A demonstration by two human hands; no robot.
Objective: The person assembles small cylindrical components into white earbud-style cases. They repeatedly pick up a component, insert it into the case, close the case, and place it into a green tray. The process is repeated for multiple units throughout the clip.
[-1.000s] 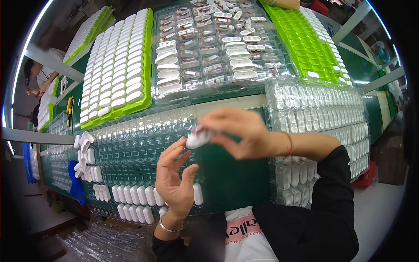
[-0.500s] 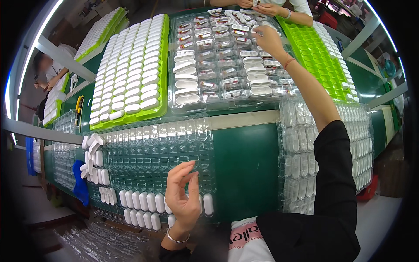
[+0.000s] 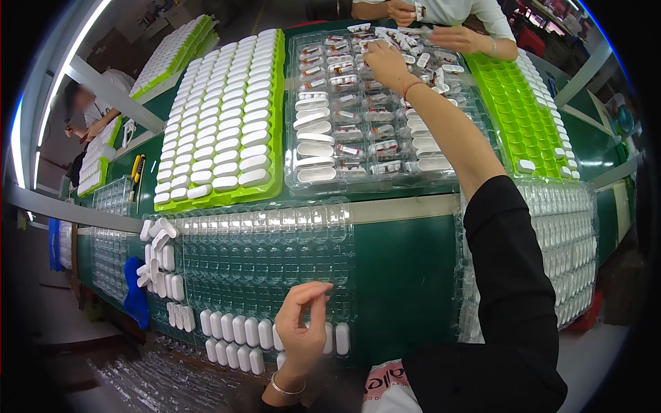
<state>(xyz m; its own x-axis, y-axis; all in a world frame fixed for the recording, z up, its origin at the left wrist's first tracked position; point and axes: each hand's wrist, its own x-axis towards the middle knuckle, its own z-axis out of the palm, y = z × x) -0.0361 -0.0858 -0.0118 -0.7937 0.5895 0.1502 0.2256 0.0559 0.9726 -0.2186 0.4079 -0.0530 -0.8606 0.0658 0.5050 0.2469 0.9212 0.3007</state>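
My left hand, with a bracelet on its wrist, hovers over the near clear plastic tray. Its thumb and fingertips come together with nothing visible between them. Below it, white oval cases stand in rows in that tray. My right hand reaches far over another clear tray, which holds opened white cases and small items with red parts. Its fingers bend down and together at the tray's far part; whatever they grip is hidden.
A green tray of white cases stands left; another green tray, partly filled, lies right. Stacked clear trays sit near my right arm. Loose case pieces and a blue object lie left. A co-worker's hands work opposite.
My right hand has moved left across the far tray. My left hand has shifted slightly right and down, its fingertips closing together. The co-worker's hands have moved apart. The whole view has shifted slightly.
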